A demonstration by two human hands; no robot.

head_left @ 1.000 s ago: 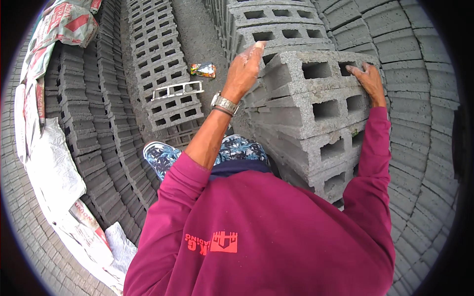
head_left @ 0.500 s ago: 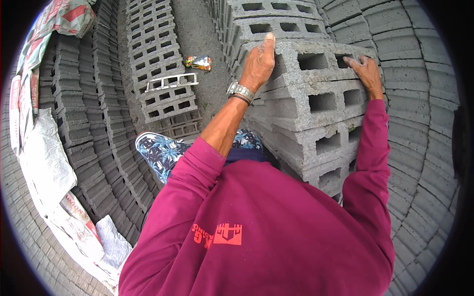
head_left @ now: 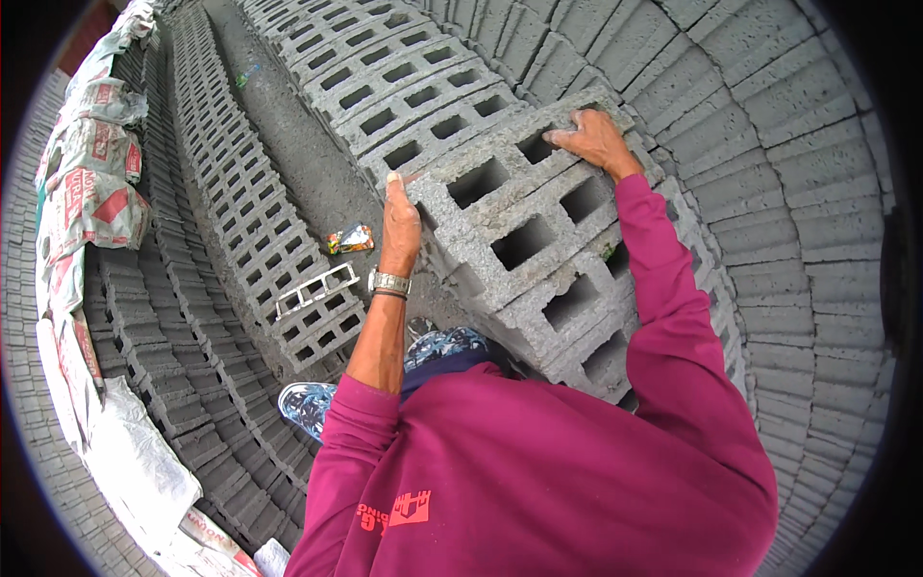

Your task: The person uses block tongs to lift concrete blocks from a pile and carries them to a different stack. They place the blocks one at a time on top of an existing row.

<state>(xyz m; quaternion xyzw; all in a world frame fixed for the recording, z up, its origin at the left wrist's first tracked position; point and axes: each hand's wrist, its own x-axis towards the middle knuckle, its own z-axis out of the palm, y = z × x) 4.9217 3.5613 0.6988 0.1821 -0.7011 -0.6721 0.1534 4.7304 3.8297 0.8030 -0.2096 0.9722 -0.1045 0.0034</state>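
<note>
A grey hollow concrete block (head_left: 511, 164) lies at the near end of a long stacked row, its openings facing me. My left hand (head_left: 400, 231) grips the block's left end, thumb raised along the corner and the other fingers mostly hidden behind it. At the right end, my right hand (head_left: 598, 144) hooks its fingertips into an opening. Similar blocks (head_left: 553, 255) are stacked directly beneath, and I cannot see a gap under the held one. A metal-banded watch (head_left: 389, 282) is on my left wrist.
To the left runs a lower row of hollow blocks (head_left: 252, 207), with a pale block-shaped frame (head_left: 315, 291) on it. A colourful wrapper (head_left: 350, 238) lies on the ground strip between rows. White and red sacks (head_left: 101, 207) line the far left. Stacked blocks (head_left: 779, 183) rise closely on the right.
The view has turned and now shows more of the rows ahead, with the blocks slanting in the picture. Both hands remain at the same ends of the block.
</note>
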